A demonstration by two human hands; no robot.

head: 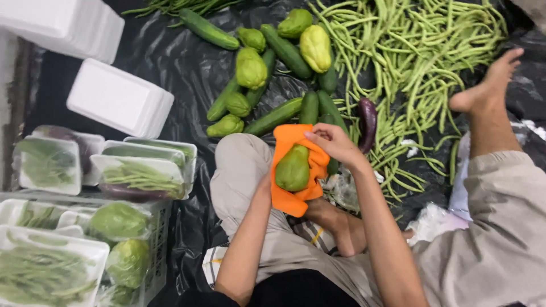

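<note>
While the left hand (pixel 267 185) cupped the green squash (pixel 293 169) from beneath through the orange cloth (pixel 296 202) above the lap, the right hand (pixel 335 143) pinched the cloth's top edge, best rubbed firmly all round.

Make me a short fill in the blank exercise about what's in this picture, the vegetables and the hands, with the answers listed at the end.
1. The green chayote in the person's hands is wrapped in an ______ cloth.
2. The right hand grips the cloth's ______ edge.
3. The single purple vegetable on the black plastic sheet is an ______.
4. The stacked empty foam trays are ______ in colour.

Missing words: orange; top; eggplant; white
</note>
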